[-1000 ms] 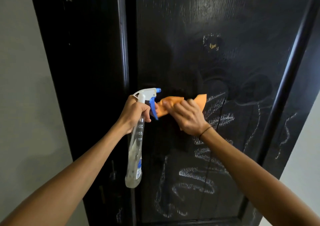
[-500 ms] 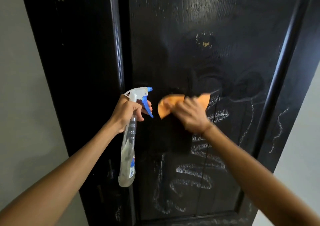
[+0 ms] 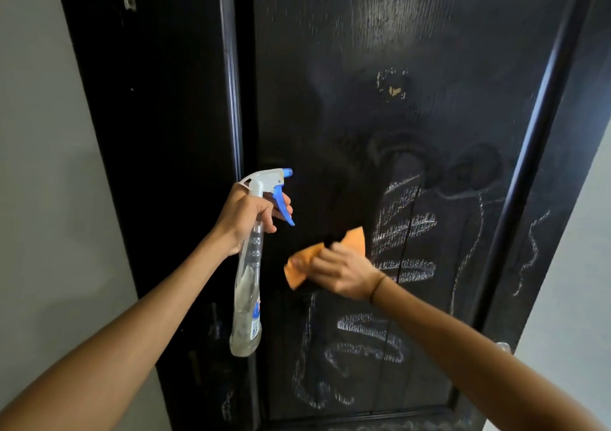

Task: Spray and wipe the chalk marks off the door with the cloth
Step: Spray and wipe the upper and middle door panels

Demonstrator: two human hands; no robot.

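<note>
A black door (image 3: 347, 66) fills the view, with white chalk marks (image 3: 370, 334) scribbled over its lower and right parts. My left hand (image 3: 244, 215) grips the neck of a clear spray bottle (image 3: 248, 298) with a white head and blue trigger, held upright just left of the panel. My right hand (image 3: 344, 272) presses a crumpled orange cloth (image 3: 301, 265) against the door, left of the hatched chalk lines (image 3: 403, 229). The fingers cover most of the cloth.
A black door frame (image 3: 158, 133) runs along the left, with a grey wall (image 3: 39, 166) beyond it. A raised moulding (image 3: 529, 152) edges the panel on the right; more chalk squiggles (image 3: 532, 252) lie past it. A smeared wet patch (image 3: 396, 152) shows mid-door.
My right hand has slid the cloth down the door and slightly left. The left hand with the bottle has stayed roughly level, and the two hands have drawn apart.
</note>
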